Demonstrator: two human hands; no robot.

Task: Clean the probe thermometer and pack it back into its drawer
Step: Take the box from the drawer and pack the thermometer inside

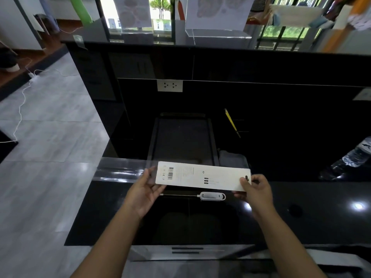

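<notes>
Head view shows us holding a white box (202, 178) flat between both hands, printed side up. Our left hand (145, 190) pinches the barcode end, fingers under it and thumb on top; our right hand (256, 190) grips the other end — the one with the hang hole — thumb on top. Just below the box, between our hands, the thermometer (212, 196) lies on the black counter (301, 217), its thin probe pointing toward our left hand. Beyond the box sits a dark tray (183, 137). A yellow pencil (231, 123) lies farther off, above our right hand — well apart.
</notes>
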